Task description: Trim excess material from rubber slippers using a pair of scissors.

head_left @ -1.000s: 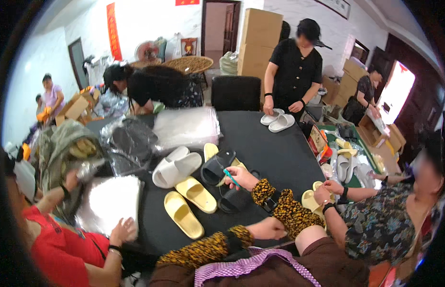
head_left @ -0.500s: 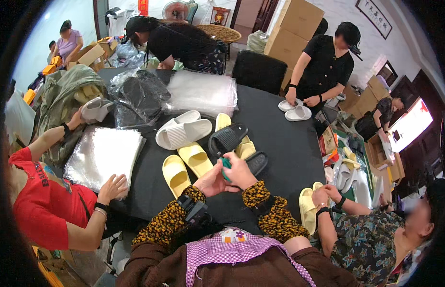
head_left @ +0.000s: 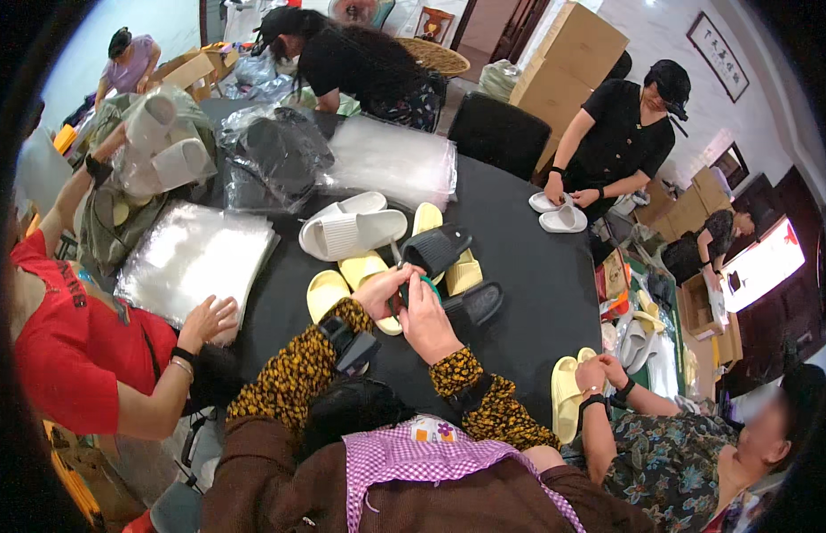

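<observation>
My left hand (head_left: 380, 291) and my right hand (head_left: 425, 323) are close together above the black table, both closed around a pair of green-handled scissors (head_left: 434, 286). A narrow metal blade points up and away from my fingers; the hands hide most of the handles. Yellow slippers (head_left: 327, 291) lie by and partly under my left hand. Just beyond are light grey slippers (head_left: 353, 233). A dark grey slipper (head_left: 440, 249) rests across a yellow slipper (head_left: 464, 272), and another dark slipper (head_left: 475, 304) lies right of my right hand.
Stacked clear plastic bags (head_left: 195, 262) lie at left, where a person in red lifts a bag with pale slippers (head_left: 169, 151). More bags (head_left: 391, 160) and a wrapped dark bundle (head_left: 275, 155) sit farther back. Two people at right handle yellow slippers (head_left: 568, 395) and white slippers (head_left: 559, 213).
My hands have shifted slightly left and away, and the scissors' blade now stands out past my fingers. The person in red has raised a bag of slippers.
</observation>
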{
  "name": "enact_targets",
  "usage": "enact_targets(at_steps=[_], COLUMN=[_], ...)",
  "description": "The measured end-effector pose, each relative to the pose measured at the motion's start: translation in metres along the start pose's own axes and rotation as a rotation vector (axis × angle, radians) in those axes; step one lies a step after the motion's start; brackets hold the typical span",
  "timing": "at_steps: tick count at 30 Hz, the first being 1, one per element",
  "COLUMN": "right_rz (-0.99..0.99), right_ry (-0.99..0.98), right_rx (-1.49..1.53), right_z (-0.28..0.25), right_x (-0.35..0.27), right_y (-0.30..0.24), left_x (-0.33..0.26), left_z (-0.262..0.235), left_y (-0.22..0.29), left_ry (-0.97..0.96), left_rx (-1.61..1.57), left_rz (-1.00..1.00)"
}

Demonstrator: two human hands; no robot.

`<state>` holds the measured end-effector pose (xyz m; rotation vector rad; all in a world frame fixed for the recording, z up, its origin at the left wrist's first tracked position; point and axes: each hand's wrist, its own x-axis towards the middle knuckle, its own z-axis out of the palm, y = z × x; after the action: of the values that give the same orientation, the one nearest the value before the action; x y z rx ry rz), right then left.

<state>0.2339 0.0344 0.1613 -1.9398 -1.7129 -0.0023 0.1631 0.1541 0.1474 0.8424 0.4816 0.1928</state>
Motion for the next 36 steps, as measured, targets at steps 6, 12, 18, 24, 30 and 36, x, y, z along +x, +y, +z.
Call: enact_targets(at_steps=[6, 12, 18, 24, 30, 36], right_rz=[-0.100, -0.405, -0.270, -0.067, -0.060, -0.472], right_ry=[0.060, -0.339, -0.458, -0.591, -0.596, -0.172], right_rx=[0.138, 0.719, 0.885, 1.091, 1.204, 0.771], right_z=[-0.039, -0.087, -0.082, -0.077, -0.083, -0.090], right_x=[0.005, -0.002, -0.017, -0.010, -0.018, -0.018], right_y=[-0.036, -0.138, -0.154, -0.144, -0.152, -0.160], left_x=[0.032, 0.056, 0.046, 0.052, 0.073, 0.056], left_z=[-0.080, -0.100, -0.088, -0.091, -0.134, -0.151], left_y=[0.041, 0.075, 0.070, 0.059, 0.036, 0.063], left_ry=[0.118, 0.577, 0.802, 0.886, 0.867, 0.854], left_rx=[0.138, -0.033, 0.135, 0.461, 0.577, 0.665], left_rz=[0.198, 0.169, 0.254, 0.174, 0.224, 0.080])
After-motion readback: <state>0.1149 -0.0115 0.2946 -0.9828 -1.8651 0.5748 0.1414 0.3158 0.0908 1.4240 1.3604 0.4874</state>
